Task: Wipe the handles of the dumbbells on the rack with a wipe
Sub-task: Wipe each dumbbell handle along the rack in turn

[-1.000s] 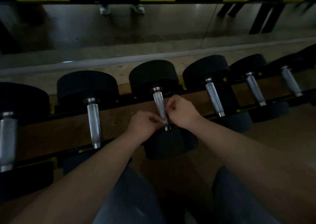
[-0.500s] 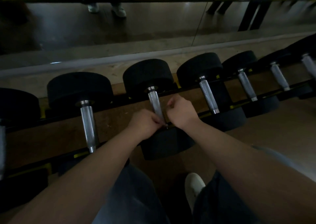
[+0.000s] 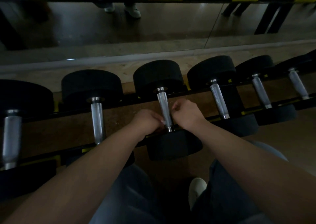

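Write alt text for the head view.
The left hand pinches a pale wipe against the near end of the middle dumbbell's steel handle; the right hand is curled beside it. More black dumbbells lie racked on both sides.

gym | dumbbells (image 3: 159,80) racked in row | wall mirror (image 3: 119,27) behind

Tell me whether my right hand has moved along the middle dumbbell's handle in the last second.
Yes, slightly: the right hand has slid toward the near end of the dumbbell handle and now sits just beside it.
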